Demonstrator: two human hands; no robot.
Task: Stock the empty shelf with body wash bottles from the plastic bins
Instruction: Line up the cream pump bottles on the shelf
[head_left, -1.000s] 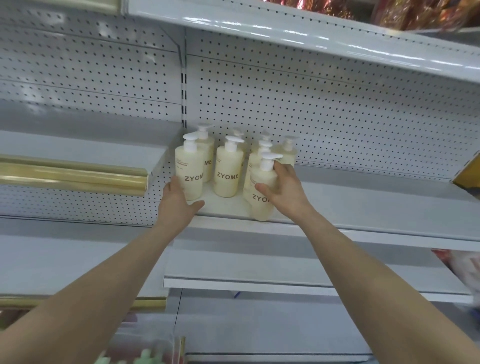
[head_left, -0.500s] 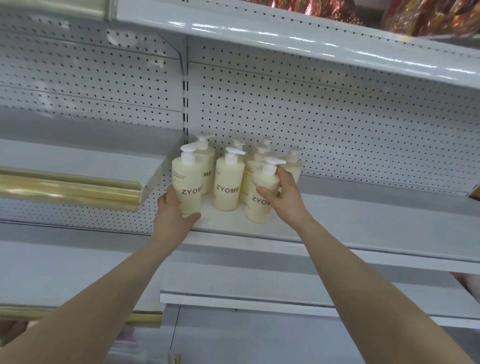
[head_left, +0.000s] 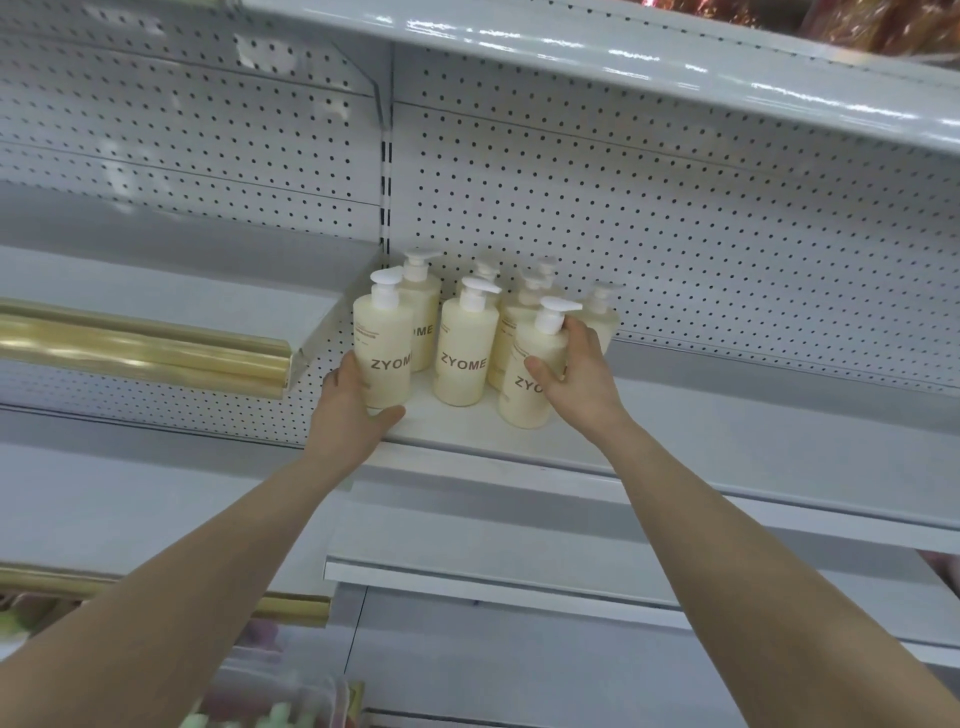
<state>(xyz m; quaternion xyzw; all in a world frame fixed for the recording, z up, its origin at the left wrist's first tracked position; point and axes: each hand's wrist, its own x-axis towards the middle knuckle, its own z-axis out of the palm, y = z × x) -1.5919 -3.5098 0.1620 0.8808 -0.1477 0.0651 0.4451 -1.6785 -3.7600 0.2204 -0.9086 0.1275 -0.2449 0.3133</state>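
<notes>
Holding two bottles at once, I have both on the shelf (head_left: 701, 460), in the front row of a cluster packed into its 9 o'clock end. My left hand (head_left: 353, 415) wraps the foot of the left bottle (head_left: 382, 338). The fingers curl round its side at 9 o'clock and the thumb hooks across the base in front. I judge that this low grip lets me slide and square it without tipping it. My right hand (head_left: 584, 376) grips the right bottle (head_left: 524, 408) higher up, thumb laid over the label and fingers curled round its 3 o'clock side up to the pump. From there I can turn it, and turning looks needed, since its label sits partly under my thumb.

Between the two stands the middle bottle (head_left: 465, 358), free of either hand, its label facing me. Behind it, at 12 o'clock, the back row (head_left: 423, 317) stands close to the pegboard (head_left: 675, 234).

Starting in the corner makes sense to me: each new bottle gets a neighbour to line up against. The long run of shelf toward 3 o'clock is, I judge, what remains to be filled, so the task looks early. At 6 o'clock, low in my view, lies what I take for a bin (head_left: 291, 693), too blurred to be sure.
</notes>
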